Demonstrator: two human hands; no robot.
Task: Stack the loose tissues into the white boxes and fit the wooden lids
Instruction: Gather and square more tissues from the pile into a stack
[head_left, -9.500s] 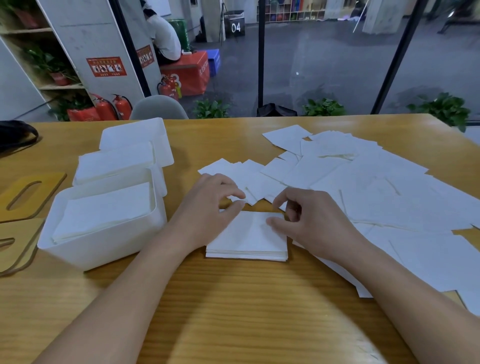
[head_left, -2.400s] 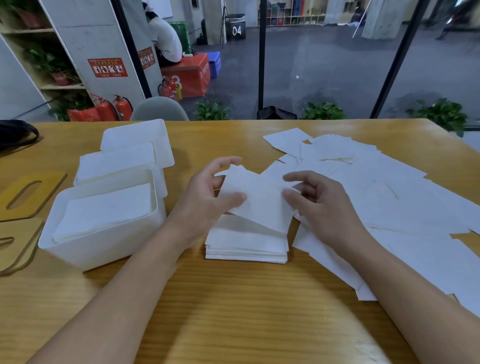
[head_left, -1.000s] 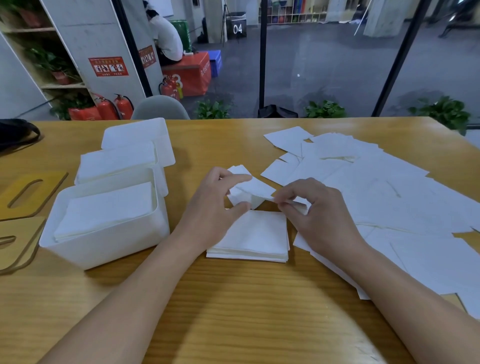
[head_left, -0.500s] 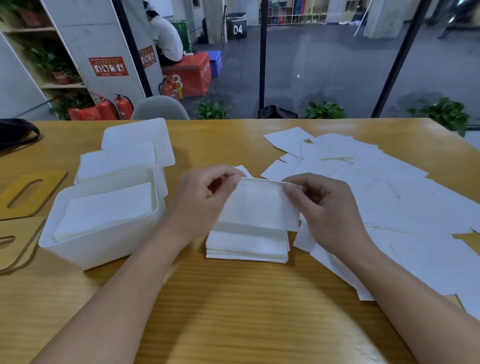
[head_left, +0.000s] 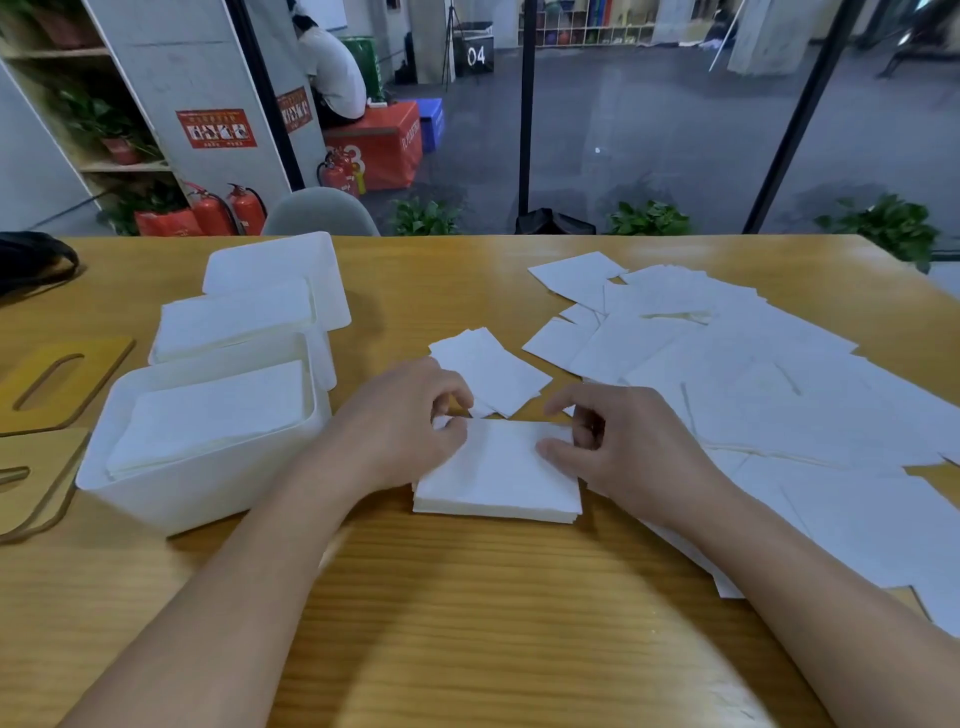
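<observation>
A neat stack of white tissues (head_left: 498, 475) lies on the wooden table (head_left: 467, 623) in front of me. My left hand (head_left: 405, 426) pinches the top tissue at the stack's far left corner. My right hand (head_left: 618, 441) pinches it at the far right corner, thumb on the sheet. A few loose tissues (head_left: 491, 369) lie just behind the stack. Many loose tissues (head_left: 753, 395) cover the right side. The nearest white box (head_left: 208, 488) at the left holds tissues. Two more white boxes (head_left: 244, 317) stand behind it. Wooden lids (head_left: 57, 384) with slots lie at the far left.
A black bag (head_left: 31, 260) rests at the table's far left corner. A grey chair back (head_left: 319, 213) shows behind the far edge. A person sits in the background beyond the glass.
Half a second ago both hands held one tissue raised above the stack. It now lies flat on top, and the hands have come down onto the stack's far corners.
</observation>
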